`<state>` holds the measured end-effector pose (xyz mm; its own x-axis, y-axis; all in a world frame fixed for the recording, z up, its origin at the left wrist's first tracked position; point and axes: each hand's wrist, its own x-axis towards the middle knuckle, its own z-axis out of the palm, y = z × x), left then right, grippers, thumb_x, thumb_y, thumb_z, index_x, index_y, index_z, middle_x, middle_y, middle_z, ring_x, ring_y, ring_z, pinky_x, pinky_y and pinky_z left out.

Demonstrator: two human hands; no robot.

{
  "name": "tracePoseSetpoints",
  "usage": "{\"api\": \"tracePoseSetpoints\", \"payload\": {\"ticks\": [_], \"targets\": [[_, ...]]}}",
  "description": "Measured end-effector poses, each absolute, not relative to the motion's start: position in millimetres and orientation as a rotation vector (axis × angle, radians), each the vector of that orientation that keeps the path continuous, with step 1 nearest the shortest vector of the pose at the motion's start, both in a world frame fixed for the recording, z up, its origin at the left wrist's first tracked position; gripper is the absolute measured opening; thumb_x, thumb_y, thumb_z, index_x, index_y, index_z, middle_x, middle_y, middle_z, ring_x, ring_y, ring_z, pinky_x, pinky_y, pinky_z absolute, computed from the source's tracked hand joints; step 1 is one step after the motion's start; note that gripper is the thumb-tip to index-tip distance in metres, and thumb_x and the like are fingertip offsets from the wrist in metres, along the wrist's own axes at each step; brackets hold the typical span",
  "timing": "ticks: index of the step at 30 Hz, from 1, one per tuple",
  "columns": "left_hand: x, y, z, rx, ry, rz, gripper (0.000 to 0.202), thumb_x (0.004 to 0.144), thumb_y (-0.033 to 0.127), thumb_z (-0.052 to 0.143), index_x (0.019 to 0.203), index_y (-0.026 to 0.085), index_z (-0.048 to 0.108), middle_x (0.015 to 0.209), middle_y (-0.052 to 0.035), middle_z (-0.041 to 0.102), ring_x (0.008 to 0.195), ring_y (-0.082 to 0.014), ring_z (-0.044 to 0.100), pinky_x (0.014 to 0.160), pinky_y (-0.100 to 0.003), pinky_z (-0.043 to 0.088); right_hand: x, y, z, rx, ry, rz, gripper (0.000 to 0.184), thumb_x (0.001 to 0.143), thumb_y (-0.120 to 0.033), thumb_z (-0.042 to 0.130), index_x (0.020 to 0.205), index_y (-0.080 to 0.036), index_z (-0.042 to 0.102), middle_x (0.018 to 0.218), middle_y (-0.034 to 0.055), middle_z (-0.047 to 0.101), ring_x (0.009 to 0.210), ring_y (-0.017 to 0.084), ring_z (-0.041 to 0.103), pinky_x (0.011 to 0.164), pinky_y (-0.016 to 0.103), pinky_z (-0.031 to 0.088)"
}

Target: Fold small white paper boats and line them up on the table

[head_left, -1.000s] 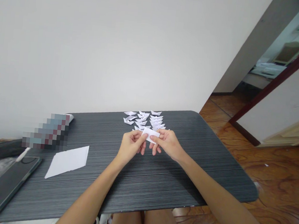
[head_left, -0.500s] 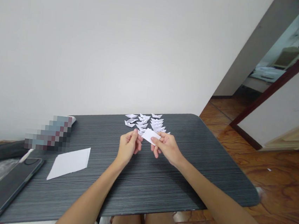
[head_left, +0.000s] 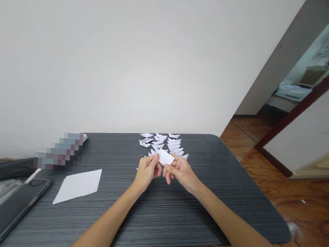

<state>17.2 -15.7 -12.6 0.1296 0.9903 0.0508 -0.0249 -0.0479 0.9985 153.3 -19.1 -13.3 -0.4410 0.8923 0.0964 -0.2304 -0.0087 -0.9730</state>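
A small folded piece of white paper (head_left: 166, 157) is held up above the dark table, between both hands. My left hand (head_left: 147, 170) pinches its left edge between thumb and fingers. On the right side, my right hand (head_left: 180, 172) grips the same paper, with its lower fingers curled beneath. Just behind the hands, several folded white paper boats (head_left: 174, 143) stand on the table in rough columns. The hands and the held paper hide some of the nearest boats.
Loose white sheets (head_left: 78, 186) lie in a stack on the left part of the dark table (head_left: 209, 197). Farther left are a blurred-out box-like item (head_left: 63, 150) and a long dark panel (head_left: 13, 210). A white wall (head_left: 159, 61) rises behind the table.
My left hand has closed on the left edge of the folded paper, which only the right hand held before. The view has tilted slightly, so everything sits lower.
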Motion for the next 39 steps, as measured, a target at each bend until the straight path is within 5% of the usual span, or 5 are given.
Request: {"api": "tracePoseSetpoints", "payload": {"ticks": [8, 13, 20, 25, 39], "targets": [[5, -11, 1, 1.426, 1.033, 1.33, 0.029, 0.071, 0.037, 0.055, 0.084, 0.012, 0.058, 0.061, 0.0005, 0.056, 0.036, -0.004, 0.045, 0.033, -0.015, 0.029, 155, -18, -15, -0.75, -1.381, 1.541, 0.029, 0.076, -0.023, 0.052, 0.102, -0.015, 0.042, 0.056, -0.0024, 0.059, 0.036, 0.007, 0.052, 0.037, 0.016, 0.027], [11, -17, -1, 1.428, 1.037, 1.252, 0.026, 0.07, 0.033, 0.057, 0.082, 0.009, 0.058, 0.051, -0.0001, 0.056, 0.039, -0.01, 0.052, 0.034, -0.018, 0.037, 156, -18, -13, -0.785, -1.499, 1.411, 0.038, 0.078, -0.023, 0.048, 0.114, -0.018, 0.035, 0.059, -0.0029, 0.058, 0.04, 0.009, 0.053, 0.04, 0.019, 0.035], [14, -18, -3, 1.353, 0.973, 1.26, 0.031, 0.066, 0.029, 0.063, 0.089, 0.009, 0.058, 0.058, -0.0013, 0.061, 0.048, -0.0129, 0.06, 0.052, -0.024, 0.05, 161, -20, -8, -0.855, -1.82, 0.719, 0.031, 0.08, -0.02, 0.047, 0.11, -0.022, 0.054, 0.102, 0.006, 0.059, 0.098, 0.018, 0.053, 0.088, 0.034, 0.039], [15, -20, -3, 1.332, 0.943, 1.278, 0.027, 0.067, 0.028, 0.062, 0.086, 0.012, 0.054, 0.062, -0.0004, 0.061, 0.052, -0.0144, 0.062, 0.055, -0.024, 0.052, 160, -20, -13, -0.887, -1.768, 0.682, 0.05, 0.08, -0.017, 0.045, 0.128, -0.021, 0.032, 0.101, 0.0067, 0.06, 0.091, 0.016, 0.057, 0.083, 0.032, 0.044], [15, -17, -4, 1.207, 0.881, 1.286, 0.022, 0.064, 0.025, 0.066, 0.077, 0.012, 0.054, 0.061, 0.0013, 0.061, 0.052, -0.0131, 0.063, 0.057, -0.024, 0.053, 162, -23, -14, -0.779, -1.86, 0.308, 0.032, 0.079, -0.012, 0.047, 0.109, -0.019, 0.054, 0.11, 0.0069, 0.058, 0.103, 0.017, 0.053, 0.094, 0.03, 0.04]]}}
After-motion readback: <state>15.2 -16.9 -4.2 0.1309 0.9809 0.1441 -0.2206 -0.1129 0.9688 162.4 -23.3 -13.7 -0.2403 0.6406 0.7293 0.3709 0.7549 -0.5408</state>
